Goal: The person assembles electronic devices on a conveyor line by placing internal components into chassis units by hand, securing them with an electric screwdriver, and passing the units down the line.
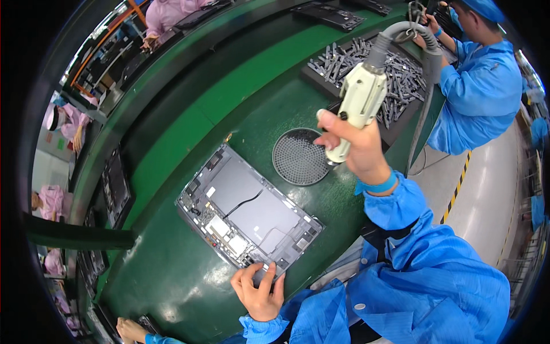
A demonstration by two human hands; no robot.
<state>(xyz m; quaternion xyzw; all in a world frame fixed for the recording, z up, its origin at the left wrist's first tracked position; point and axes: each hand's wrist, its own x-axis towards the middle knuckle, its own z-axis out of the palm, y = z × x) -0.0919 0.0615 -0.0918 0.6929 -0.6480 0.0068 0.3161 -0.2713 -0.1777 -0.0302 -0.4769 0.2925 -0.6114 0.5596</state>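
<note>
My right hand (pixel 358 146) is wrapped round a cream-coloured electric screwdriver (pixel 362 94), its grey cable leaving the top. The screwdriver's lower end hangs beside a round, perforated black screw dish (pixel 303 156). An opened laptop base (pixel 252 200) lies slantwise on the green bench, its inside facing up with circuit boards and a black cable showing. At the base's near edge, my left hand (pixel 260 295) has bent fingers gripping it. Under those fingertips is a dark grey piece, partly covered, whose kind I cannot make out.
A black tray (pixel 314 77) heaped with small grey parts stands beyond the screwdriver. A co-worker in blue (pixel 481 86) works at the far right. A green conveyor belt (pixel 212 109) runs along the bench's far side, and other laptop bases (pixel 329 15) lie beyond. Another person's hand (pixel 130 331) shows at lower left.
</note>
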